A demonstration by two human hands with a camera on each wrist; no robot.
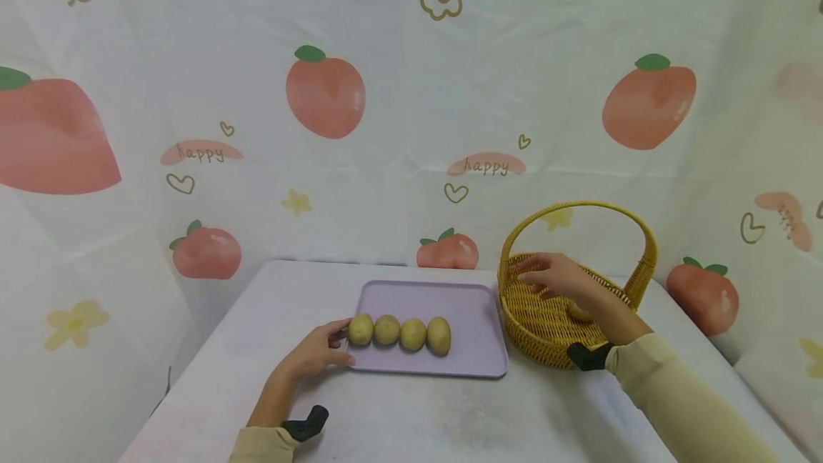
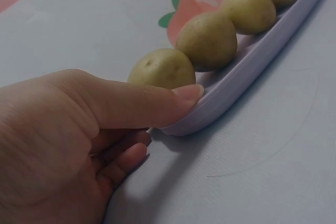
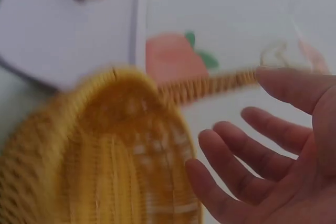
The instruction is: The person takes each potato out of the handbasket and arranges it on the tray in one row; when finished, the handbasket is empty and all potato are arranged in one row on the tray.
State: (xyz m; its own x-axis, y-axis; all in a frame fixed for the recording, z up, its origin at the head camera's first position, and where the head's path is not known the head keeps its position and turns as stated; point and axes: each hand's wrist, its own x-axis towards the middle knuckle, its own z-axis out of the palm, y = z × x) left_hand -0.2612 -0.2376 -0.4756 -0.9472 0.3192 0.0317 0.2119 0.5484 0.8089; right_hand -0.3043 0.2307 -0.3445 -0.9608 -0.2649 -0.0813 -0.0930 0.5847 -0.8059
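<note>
On a light purple tray [image 1: 472, 338] lie several potatoes in a row, among them an end potato [image 1: 361, 329] near the left rim. My left hand [image 1: 316, 352] holds the tray's left edge; in the left wrist view, the thumb [image 2: 186, 94] lies over the rim and the other fingers are partly hidden. Above the yellow wicker basket [image 1: 536, 331], my right hand [image 1: 558, 277] hovers inside the handle's arch with nothing in it. Its fingers [image 3: 247, 150] are spread and loosely bent in the right wrist view. Another potato [image 1: 577, 311] sits inside the basket, partly covered by the right forearm.
The basket's tall arched handle [image 1: 645, 256] rises around the right arm. The basket stands just right of the tray on a white table [image 1: 411, 413]. Behind and at both sides hangs a white cloth [image 1: 386, 191] printed with fruit.
</note>
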